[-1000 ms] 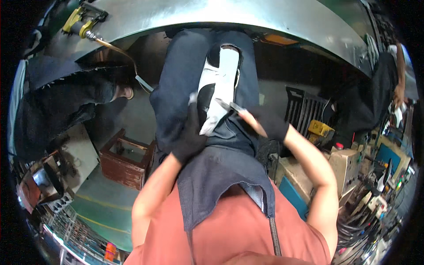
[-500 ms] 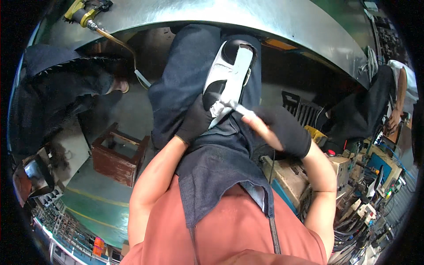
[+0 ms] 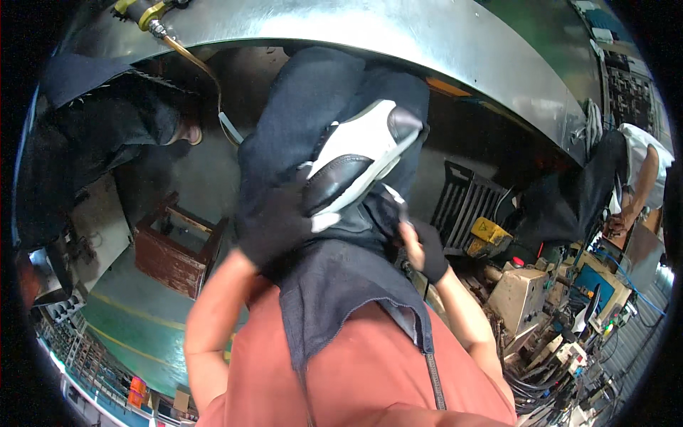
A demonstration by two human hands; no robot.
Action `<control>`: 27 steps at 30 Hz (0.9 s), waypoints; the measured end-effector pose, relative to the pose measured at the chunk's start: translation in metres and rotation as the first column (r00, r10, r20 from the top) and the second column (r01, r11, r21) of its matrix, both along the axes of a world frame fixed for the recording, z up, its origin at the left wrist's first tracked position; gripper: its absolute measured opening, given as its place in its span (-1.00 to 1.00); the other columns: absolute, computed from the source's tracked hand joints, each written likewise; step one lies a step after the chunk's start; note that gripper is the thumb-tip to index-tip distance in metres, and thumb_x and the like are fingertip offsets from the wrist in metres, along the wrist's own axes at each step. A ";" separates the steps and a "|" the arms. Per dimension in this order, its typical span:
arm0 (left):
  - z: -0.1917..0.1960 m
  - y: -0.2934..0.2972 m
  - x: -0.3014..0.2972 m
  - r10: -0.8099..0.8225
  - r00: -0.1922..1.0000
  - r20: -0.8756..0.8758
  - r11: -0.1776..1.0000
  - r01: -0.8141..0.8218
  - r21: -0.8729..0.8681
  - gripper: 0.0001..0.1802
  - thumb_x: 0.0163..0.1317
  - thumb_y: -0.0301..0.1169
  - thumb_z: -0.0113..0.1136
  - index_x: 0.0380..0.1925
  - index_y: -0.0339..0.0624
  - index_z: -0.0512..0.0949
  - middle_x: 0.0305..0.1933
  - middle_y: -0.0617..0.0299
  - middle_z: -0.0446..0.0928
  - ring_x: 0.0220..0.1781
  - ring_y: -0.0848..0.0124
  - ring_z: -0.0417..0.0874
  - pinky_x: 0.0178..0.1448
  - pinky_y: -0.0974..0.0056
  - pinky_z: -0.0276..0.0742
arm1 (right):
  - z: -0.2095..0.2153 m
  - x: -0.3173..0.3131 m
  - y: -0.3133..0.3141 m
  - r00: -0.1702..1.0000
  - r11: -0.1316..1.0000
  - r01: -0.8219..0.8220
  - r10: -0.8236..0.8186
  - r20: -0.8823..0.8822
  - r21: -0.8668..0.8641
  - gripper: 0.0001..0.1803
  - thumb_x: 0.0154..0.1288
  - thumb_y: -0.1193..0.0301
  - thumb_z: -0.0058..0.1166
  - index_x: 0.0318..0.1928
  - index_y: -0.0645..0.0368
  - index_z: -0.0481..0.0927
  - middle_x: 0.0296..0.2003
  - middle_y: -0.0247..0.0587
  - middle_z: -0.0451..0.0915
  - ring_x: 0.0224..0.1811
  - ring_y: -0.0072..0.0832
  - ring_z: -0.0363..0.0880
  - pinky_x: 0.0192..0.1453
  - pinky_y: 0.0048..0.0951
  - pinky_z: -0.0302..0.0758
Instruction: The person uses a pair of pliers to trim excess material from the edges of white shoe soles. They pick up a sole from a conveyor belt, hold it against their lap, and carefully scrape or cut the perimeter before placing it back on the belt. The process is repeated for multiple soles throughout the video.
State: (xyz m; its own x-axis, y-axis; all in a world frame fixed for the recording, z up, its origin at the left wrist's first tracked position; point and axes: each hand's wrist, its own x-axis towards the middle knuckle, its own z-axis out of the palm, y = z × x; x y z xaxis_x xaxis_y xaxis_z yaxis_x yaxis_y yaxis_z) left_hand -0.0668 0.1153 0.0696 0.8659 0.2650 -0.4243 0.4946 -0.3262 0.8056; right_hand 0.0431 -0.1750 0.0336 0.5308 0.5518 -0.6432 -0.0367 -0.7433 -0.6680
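Note:
A black and white shoe (image 3: 346, 171) lies tilted across my thighs, its dark toe pointing away to the right and its side turned up. My left hand (image 3: 274, 220), in a black glove, is closed around the heel end; its fingertips are blurred or hidden behind the shoe. At the near right of the shoe, my right hand (image 3: 421, 245), in a black glove with bare fingertips showing, grips a metal hand tool (image 3: 395, 197). Motion smears the tool, so its exact kind is unclear. The tool's tip stands apart from the shoe.
A metal worktop (image 3: 455, 50) curves across the far side, with a yellow-green air tool (image 3: 146, 13) and its hose at the left. A brown wooden stool (image 3: 171, 249) stands left, machinery (image 3: 523, 288) right. Another person's legs show left; a person (image 3: 633, 167) sits right.
The shoe has turned from its sole facing up to its side facing up. My right hand with the tool has dropped nearer to my body, and my left hand has shifted left.

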 end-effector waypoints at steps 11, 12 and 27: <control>-0.070 -0.043 0.046 0.149 0.940 0.307 0.987 -0.160 0.009 -0.19 0.09 -0.29 0.31 0.29 -0.32 0.15 0.29 -0.12 0.28 0.35 0.14 0.29 0.38 0.18 0.18 | 0.063 0.040 -0.012 0.990 0.989 0.141 -0.142 0.010 0.037 -0.54 0.43 0.09 -0.18 -0.38 0.25 0.51 -0.53 -0.33 0.49 -0.48 -0.54 0.51 -0.41 -0.45 0.43; -0.076 -0.048 0.031 0.133 0.934 0.333 0.987 -0.156 0.045 -0.18 0.12 -0.26 0.27 0.31 -0.32 0.11 0.28 -0.17 0.29 0.34 0.13 0.31 0.36 0.17 0.20 | 0.059 0.052 -0.007 0.990 0.998 -0.057 0.051 0.131 0.037 -0.54 0.42 0.10 -0.16 -0.38 0.26 0.51 -0.54 -0.30 0.48 -0.47 -0.52 0.52 -0.39 -0.42 0.44; -0.069 -0.053 0.038 0.374 0.927 0.026 0.520 -0.186 -0.834 -0.22 0.24 -0.18 0.11 0.33 -0.31 0.04 0.21 -0.13 0.35 0.22 0.12 0.41 0.30 0.19 0.28 | 0.001 0.129 0.097 0.011 0.343 -0.923 0.478 0.878 -0.175 -0.55 0.27 0.03 -0.02 -0.52 0.15 0.48 -0.59 -0.17 0.49 -0.54 -0.25 0.52 -0.44 -0.32 0.49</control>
